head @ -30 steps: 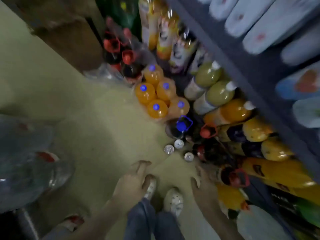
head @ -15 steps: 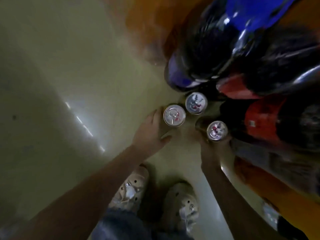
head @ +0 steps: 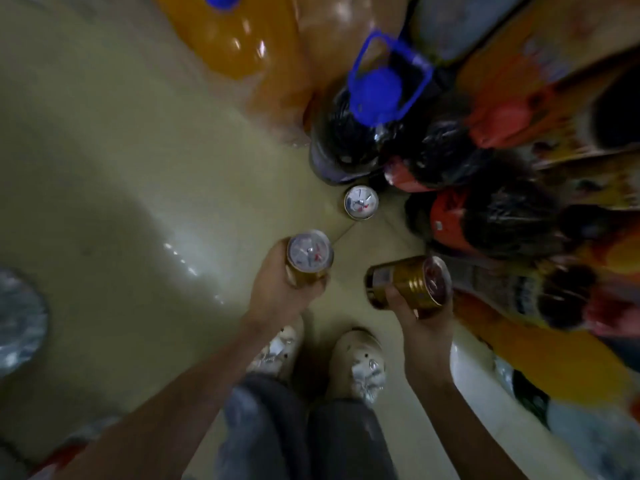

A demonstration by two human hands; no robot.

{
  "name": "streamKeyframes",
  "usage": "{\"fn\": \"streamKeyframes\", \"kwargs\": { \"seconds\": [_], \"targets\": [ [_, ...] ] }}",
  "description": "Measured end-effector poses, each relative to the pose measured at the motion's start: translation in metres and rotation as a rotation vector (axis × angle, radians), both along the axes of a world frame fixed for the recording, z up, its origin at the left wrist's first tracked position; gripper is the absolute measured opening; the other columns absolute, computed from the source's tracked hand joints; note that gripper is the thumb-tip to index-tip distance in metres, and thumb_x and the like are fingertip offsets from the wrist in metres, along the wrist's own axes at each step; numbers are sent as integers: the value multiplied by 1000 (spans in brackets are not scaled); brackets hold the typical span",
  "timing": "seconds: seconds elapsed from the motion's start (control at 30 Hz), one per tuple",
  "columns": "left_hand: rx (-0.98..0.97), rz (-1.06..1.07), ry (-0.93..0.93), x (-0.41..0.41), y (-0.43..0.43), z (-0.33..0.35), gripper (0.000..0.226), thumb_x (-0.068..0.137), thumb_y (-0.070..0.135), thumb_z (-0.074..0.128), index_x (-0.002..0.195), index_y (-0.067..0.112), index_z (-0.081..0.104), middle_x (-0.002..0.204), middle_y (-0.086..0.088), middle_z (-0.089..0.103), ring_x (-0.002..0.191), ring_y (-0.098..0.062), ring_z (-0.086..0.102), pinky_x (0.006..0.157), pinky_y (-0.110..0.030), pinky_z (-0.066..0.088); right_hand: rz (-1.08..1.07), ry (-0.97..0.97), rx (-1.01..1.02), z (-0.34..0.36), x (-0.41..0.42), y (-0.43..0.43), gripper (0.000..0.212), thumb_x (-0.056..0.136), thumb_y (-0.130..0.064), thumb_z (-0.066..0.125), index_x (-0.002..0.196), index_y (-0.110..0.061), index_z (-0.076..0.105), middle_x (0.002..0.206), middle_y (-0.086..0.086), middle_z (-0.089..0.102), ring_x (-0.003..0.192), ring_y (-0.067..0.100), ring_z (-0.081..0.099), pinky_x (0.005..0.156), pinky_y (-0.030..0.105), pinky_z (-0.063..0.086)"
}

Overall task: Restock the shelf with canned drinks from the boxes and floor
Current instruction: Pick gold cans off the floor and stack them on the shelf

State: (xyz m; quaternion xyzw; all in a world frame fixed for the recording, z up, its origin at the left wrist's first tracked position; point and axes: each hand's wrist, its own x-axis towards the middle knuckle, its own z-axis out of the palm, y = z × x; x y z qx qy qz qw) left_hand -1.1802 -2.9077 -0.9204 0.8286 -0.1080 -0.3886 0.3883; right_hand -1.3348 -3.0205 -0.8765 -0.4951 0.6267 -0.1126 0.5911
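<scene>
Down on the floor [head: 121,202], just beyond my pale shoes [head: 360,362], I have a gold can in each hand. My left hand [head: 277,296] is wrapped round the upright can [head: 309,259], fingers curled about its gold side, its silver lid and pull tab facing up at me. My right hand [head: 424,327] grips the tilted can [head: 410,287], which lies almost on its side in my fingers, lid turned toward the bottles on the right, my thumb across its body. That can is clear of the floor; the upright one looks raised too.

A third can [head: 361,202] stands alone on the floor, apart from both hands and farther out, just beside a big dark bottle [head: 343,143] with a blue cap [head: 375,95] and a blue carry handle. Red-capped dark bottles [head: 450,220] crowd the floor's right side, blurred. Orange bottles [head: 225,39] stand along its far edge, left of the dark bottle.
</scene>
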Motion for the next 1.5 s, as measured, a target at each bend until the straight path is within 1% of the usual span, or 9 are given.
{"fn": "streamKeyframes", "kwargs": {
  "seconds": [0.27,0.43,0.57,0.7,1.1,1.2,1.27,1.43,1.5],
  "targets": [
    [-167,-63,222,42,20,335,62,46,46,77,102,36,52,95,26,66,89,11,60,78,-8,44,190,-202,165,300,13,-1,84,54,-37,83,122,2,54,110,16,67,101,24,66,84,28,55],
    [-344,-84,305,74,-5,508,67,61,14,86,119,10,53,89,13,70,76,6,64,70,-12,49,192,-457,143,472,37,-11,58,49,-40,91,102,-39,68,102,-6,72,98,13,67,79,23,53],
    [-459,-166,207,77,-31,623,56,59,34,77,108,21,56,87,15,71,83,-2,65,78,-20,52,111,-612,71,589,46,-15,103,28,-50,92,119,-20,54,96,-5,72,87,12,68,65,22,54],
    [-607,-323,175,68,-54,727,26,83,7,68,102,22,56,80,17,71,77,3,64,71,-13,48,47,-727,-39,693,41,-20,86,30,-37,94,104,-13,58,87,2,72,81,18,69,67,29,57],
    [-893,-673,106,7,-149,929,20,88,30,59,98,45,50,85,42,60,85,16,59,69,-4,45,25,-808,-439,897,-17,-64,84,51,-41,89,125,-21,53,115,4,69,103,24,67,78,38,56],
    [-952,-743,122,-13,-181,960,90,63,63,75,140,36,38,140,15,48,124,-3,48,104,-31,40,1,-811,-539,928,-44,-81,91,47,-45,89,126,-21,52,115,4,68,104,25,66,80,39,55],
    [-1003,-774,78,-30,-198,981,111,52,75,75,146,34,30,147,5,43,130,-17,46,107,-47,38,-18,-814,-606,948,-62,-92,87,50,-42,90,126,-20,52,114,4,69,103,25,67,77,36,56],
    [-1123,-787,-25,-66,-235,1024,59,73,56,71,122,29,53,111,26,65,104,8,59,92,-20,47,-31,-791,-820,993,-93,-119,67,62,-21,82,122,-22,54,110,1,71,101,20,67,85,37,54],
    [-1179,-751,-35,-76,-245,1041,49,74,52,72,115,30,58,108,17,69,100,0,64,90,-28,49,14,-774,-900,1010,-98,-128,65,63,-23,83,122,-24,53,111,-1,70,103,18,67,86,37,52]
  ]
}}
